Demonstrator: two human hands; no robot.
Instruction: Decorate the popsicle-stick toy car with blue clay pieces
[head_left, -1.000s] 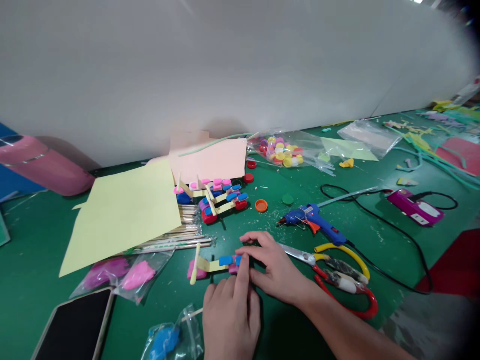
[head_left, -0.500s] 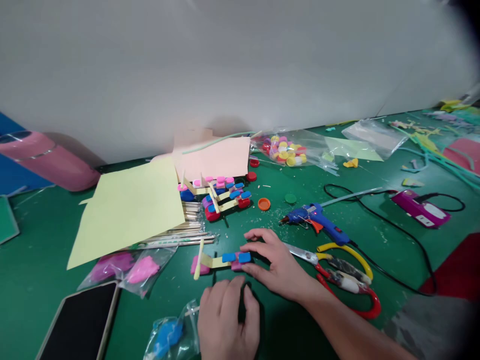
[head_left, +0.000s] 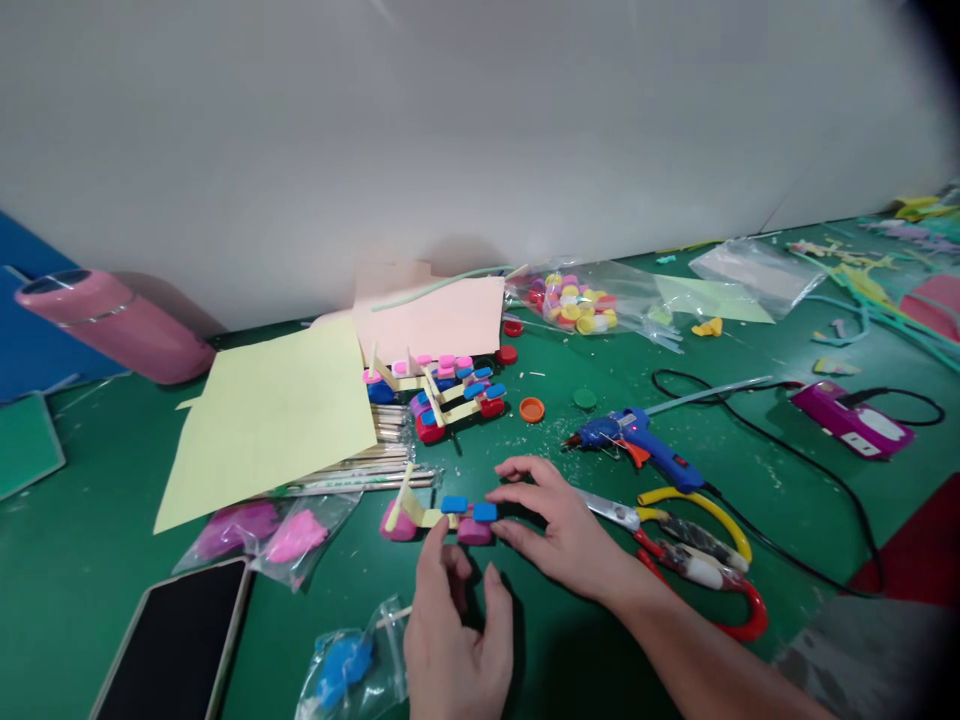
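A small toy car (head_left: 429, 518) stands on the green table, with pink caps as wheels, a pale stick frame, an upright stick at its left end and blue pads at its right end. My right hand (head_left: 555, 525) is at the car's right end, fingers spread, thumb and fingertips beside the blue pad; whether they touch it I cannot tell. Below the car, my left hand (head_left: 461, 625) is open, its index fingertip close to the car's middle and its thumb apart. Behind it, several similar toy cars (head_left: 454, 405) stand close together.
A blue glue gun (head_left: 637, 440) with a black cord and large scissors (head_left: 694, 545) lie to the right. At left are a yellow sheet (head_left: 277, 420), a phone (head_left: 176, 645) and a pink bottle (head_left: 120, 325). A bag of caps (head_left: 574, 300) lies at the back.
My left hand has opened, its index finger now reaching up to the car. The car has turned slightly, showing more of its near side. The view has shifted a little.
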